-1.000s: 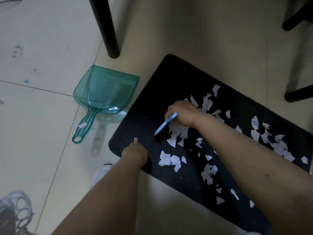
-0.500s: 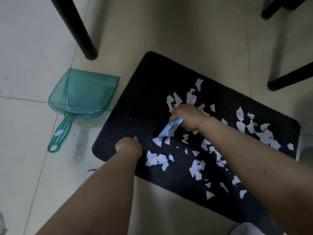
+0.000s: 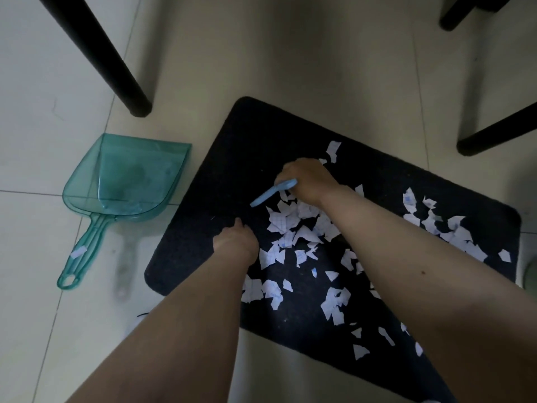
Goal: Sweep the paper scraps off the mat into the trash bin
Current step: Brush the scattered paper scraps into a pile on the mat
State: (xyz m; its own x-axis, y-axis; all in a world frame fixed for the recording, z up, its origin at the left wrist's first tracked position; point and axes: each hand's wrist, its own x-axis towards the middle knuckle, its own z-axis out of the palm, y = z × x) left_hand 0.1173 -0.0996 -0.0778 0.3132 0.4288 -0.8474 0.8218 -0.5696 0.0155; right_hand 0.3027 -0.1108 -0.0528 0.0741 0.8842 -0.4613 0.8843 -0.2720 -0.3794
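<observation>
Your right hand (image 3: 308, 180) grips the light-blue plastic brush handle (image 3: 273, 192) over white paper scraps (image 3: 293, 225). Your left hand (image 3: 236, 239) presses the black rectangular mat (image 3: 232, 158); its finger posture cannot be determined.

Home interior: tiled floor (image 3: 43, 68), doormat (image 3: 220, 158), furniture legs (image 3: 98, 53).

The right hand (image 3: 305, 181) grips a light-blue plastic brush handle (image 3: 273, 192) over the dark rectangular floor mat (image 3: 232, 158). Torn white paper scraps (image 3: 293, 225) lie just below the grip — the left hand (image 3: 235, 242) rests beside them. The translucent green plastic dustpan (image 3: 128, 181) sits left, off the mat.
</observation>
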